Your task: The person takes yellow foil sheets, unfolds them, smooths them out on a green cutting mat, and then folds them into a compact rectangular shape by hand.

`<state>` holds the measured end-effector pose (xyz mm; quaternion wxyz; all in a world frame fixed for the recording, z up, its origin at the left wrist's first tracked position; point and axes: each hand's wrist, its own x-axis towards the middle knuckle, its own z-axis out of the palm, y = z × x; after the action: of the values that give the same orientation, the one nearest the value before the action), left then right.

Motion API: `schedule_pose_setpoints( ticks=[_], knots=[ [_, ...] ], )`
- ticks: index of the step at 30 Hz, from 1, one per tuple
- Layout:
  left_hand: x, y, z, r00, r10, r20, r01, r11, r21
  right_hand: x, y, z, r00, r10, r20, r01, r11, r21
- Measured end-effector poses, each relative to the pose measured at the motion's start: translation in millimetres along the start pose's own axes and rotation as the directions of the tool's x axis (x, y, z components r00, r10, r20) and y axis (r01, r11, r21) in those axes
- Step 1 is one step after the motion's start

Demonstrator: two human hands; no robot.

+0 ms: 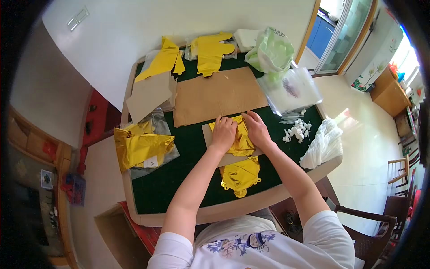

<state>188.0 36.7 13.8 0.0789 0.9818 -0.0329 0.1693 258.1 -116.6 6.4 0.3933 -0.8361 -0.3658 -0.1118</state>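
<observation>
A gold foil piece (242, 175) lies over a small grey-brown card (228, 159) near the front middle of the green table top, its lower part hanging past the card's front edge. My left hand (225, 132) rests on the foil's upper left with its fingers curled and pressed together. At the foil's upper right is my right hand (257, 128), fingers bent against its edge. What the fingertips pinch is too small to make out. Just beyond both hands lies a large brown cardboard sheet (219, 95).
Left: gold foil on a clear bag (145, 148), stacked grey cards (150, 96). Back: yellow foil shapes (210, 51), a green-white plastic bag (271, 51). Right: clear plastic sleeves (291, 89), white small pieces (297, 130), a white bundle (323, 143). A wooden chair (367, 228) stands at the right front.
</observation>
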Motion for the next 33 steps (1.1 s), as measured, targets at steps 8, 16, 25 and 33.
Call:
schedule_pose_setpoints(
  ticks=[8,16,25,33],
  knots=[
    [5.8,7.3,-15.2,0.983,0.053,-0.177,-0.037,0.995,0.092,1.8,-1.7,-1.6,0.999,0.043,0.030,-0.043,0.999,0.027],
    [42.6,13.9,20.0,0.978,0.090,-0.188,-0.057,0.983,0.174,0.7,6.8,4.2,0.999,0.029,0.040,-0.029,1.000,0.001],
    [41.3,5.5,29.1,0.954,0.140,-0.264,-0.132,0.990,0.047,-1.1,13.2,6.9,1.000,0.015,0.027,-0.015,1.000,0.005],
    [12.8,22.0,20.2,0.968,0.120,-0.221,-0.107,0.992,0.069,-0.6,9.5,5.3,0.999,-0.031,0.018,0.032,0.999,-0.026]
  ],
)
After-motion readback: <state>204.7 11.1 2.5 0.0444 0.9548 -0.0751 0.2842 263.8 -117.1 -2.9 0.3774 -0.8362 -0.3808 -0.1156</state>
